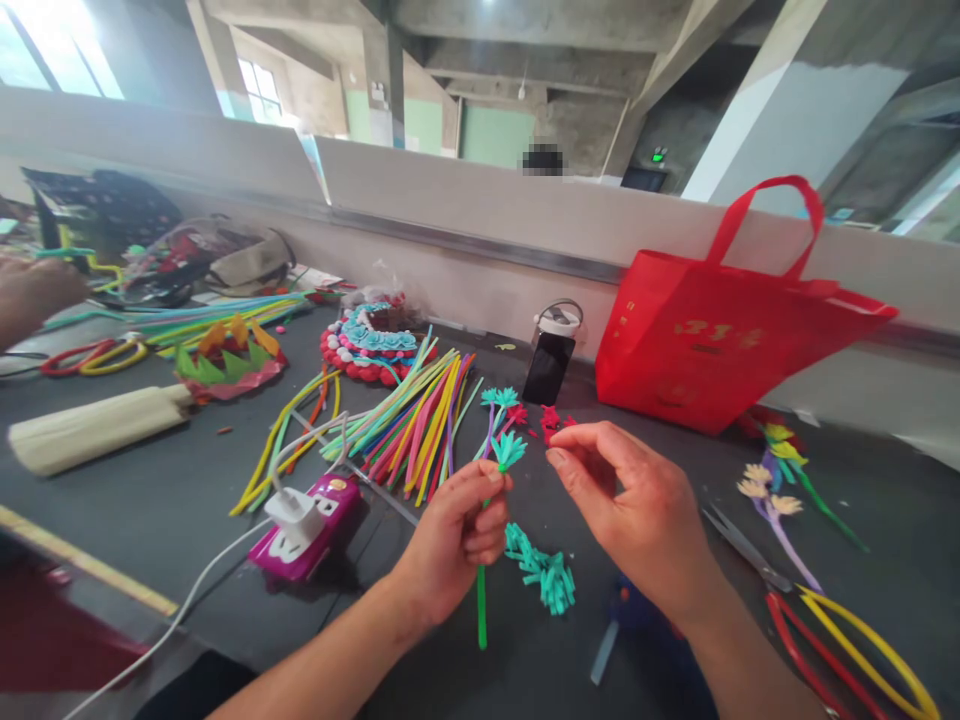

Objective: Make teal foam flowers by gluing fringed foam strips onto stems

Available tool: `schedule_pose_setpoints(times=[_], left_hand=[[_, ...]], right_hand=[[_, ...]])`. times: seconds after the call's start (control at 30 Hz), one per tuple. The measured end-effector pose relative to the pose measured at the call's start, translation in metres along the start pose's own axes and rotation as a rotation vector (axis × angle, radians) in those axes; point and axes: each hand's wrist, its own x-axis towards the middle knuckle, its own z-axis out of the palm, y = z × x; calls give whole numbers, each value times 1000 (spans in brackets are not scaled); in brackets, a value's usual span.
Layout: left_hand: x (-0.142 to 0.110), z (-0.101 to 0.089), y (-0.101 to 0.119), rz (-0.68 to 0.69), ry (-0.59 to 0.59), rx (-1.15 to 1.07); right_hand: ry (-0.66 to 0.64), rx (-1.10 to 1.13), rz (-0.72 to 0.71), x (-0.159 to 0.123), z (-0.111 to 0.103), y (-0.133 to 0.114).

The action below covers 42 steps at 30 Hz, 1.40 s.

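My left hand (469, 535) is closed around the green stem of a pipe-cleaner flower (509, 452) with turquoise petals, held upright above the dark table. To its right, my right hand (637, 500) is bent with thumb and forefinger close together; whatever they pinch, if anything, is too small to make out. Below and between the hands lies a pile of short turquoise pipe-cleaner pieces (547, 578). Small red pieces (551, 415) show just beyond my right fingertips. Behind the held flower lies another turquoise flower (500, 397).
A bundle of colored pipe cleaners (420, 430) and a purple power strip (304, 530) lie left. Scissors (780, 590) and finished flowers (769, 490) lie right. A phone (549, 368) leans before a red bag (697, 330). Another person's hand (37, 295) shows far left.
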Motion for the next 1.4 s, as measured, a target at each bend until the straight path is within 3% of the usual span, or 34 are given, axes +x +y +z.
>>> schedule_pose_setpoints(times=[0.23, 0.5, 0.9, 1.4], left_hand=[[4, 0, -1, 83, 41, 58], [3, -1, -1, 71, 45, 145], [-2, 4, -2, 86, 61, 190], [-2, 5, -2, 43, 66, 163]], right_hand=[[-58, -10, 40, 2, 0, 7], [-135, -9, 24, 0, 14, 1], [-83, -60, 64, -3, 19, 1], [-72, -67, -15, -1, 20, 1]])
